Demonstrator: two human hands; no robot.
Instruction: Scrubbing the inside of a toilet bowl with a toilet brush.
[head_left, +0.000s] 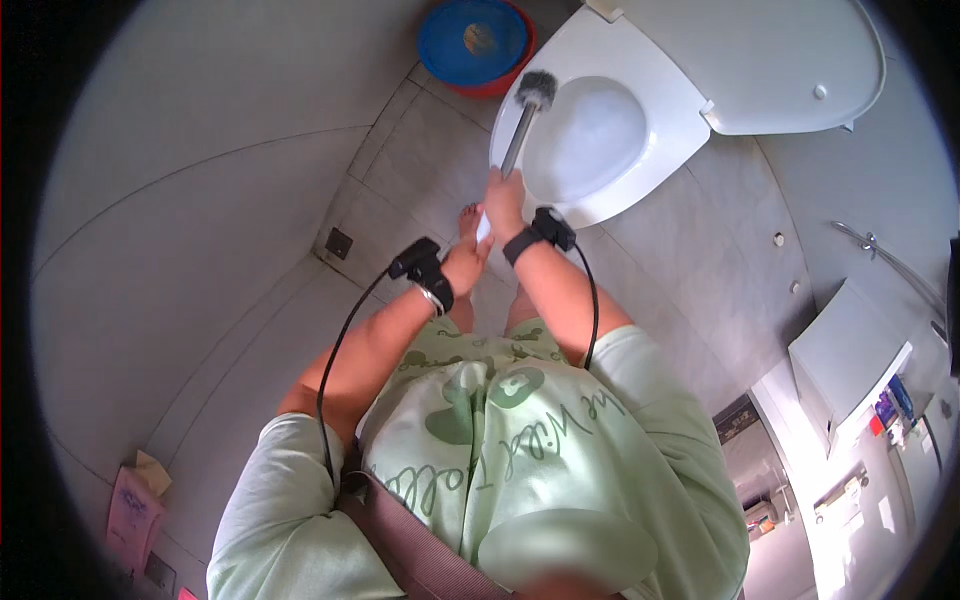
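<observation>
A toilet brush (517, 142) with a grey bristle head (537, 90) reaches over the white toilet seat (671, 112), its bristles at the left edge of the bowl opening. My right hand (505, 201) is closed around its handle. Just below, my left hand (466, 264) grips the white lower end of the handle (484, 227) between thumb and fingers. The toilet bowl (592, 135) looks pale and hazy inside. Its lid (795, 60) is raised toward the upper right. Whether the bristles touch the seat, I cannot tell.
A red bucket with a blue basin (472, 41) on top stands left of the toilet. A floor drain (339, 243) lies near the left wall. A pink box with tissue (136, 510) is at lower left. A wall-mounted metal bar (889, 259) and a white cabinet (851, 349) are at right.
</observation>
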